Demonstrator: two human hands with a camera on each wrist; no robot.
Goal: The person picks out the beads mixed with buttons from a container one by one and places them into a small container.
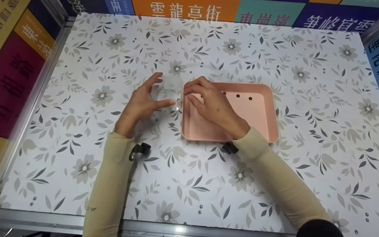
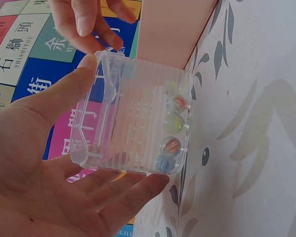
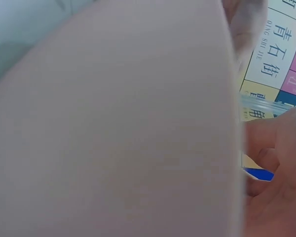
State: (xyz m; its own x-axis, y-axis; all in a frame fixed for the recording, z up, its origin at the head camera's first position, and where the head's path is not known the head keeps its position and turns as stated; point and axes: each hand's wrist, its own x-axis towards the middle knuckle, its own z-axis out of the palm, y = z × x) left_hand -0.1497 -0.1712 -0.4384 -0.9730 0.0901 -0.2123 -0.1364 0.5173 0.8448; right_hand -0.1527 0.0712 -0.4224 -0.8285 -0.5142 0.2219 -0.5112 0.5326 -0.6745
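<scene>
My left hand [image 1: 140,102] grips a clear plastic box [image 2: 133,113] at the left of the pink tray [image 1: 270,113], thumb on one side and fingers on the other. Several glass marbles [image 2: 173,123] with coloured swirls lie in a row along the bottom of the box. My right hand [image 1: 214,102] is over the tray's left part, fingers loosely bent near the left rim and close to the box. Nothing shows between its fingers in the left wrist view. In the right wrist view, the pale tray wall [image 3: 118,123] hides much of the scene.
Several small dark round spots [image 1: 238,95] show along the tray's back side. A white cloth with grey flowers and leaves [image 1: 176,164] covers the table. Coloured panels with lettering [image 1: 186,10] stand behind the table and at both sides. A metal rail [image 1: 44,217] runs along the front edge.
</scene>
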